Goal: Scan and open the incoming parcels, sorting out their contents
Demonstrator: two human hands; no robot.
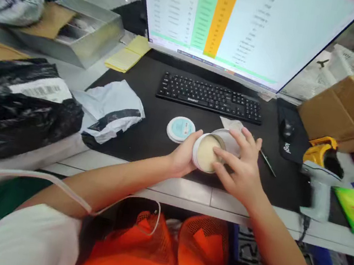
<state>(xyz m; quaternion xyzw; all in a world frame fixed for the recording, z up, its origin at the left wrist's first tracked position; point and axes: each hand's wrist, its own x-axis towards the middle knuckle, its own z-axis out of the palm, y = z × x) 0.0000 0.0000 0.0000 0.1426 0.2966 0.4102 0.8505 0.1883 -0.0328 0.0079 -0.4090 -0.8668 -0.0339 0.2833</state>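
Note:
My left hand (184, 157) is wrapped round the side of a white round jar (197, 156), whose open top tilts towards me. Pale cream-coloured contents (206, 153) show inside it. Over the jar's right side, my right hand (242, 165) has its fingers spread, with fingertips at the contents and rim. Partly hidden behind the jar and those fingers is a white round piece (229, 141); whether the right hand touches it, I cannot tell. A round white lid with a light-blue label (180, 128) lies flat on the black desk mat, left of the jar.
A keyboard (209, 97) and monitor (247, 27) stand behind my hands. White mailer bag (113, 109) and black parcel (19, 112) lie left. A pen (268, 162), mouse (286, 129), barcode scanner (319, 191) and cardboard box (341, 113) are right.

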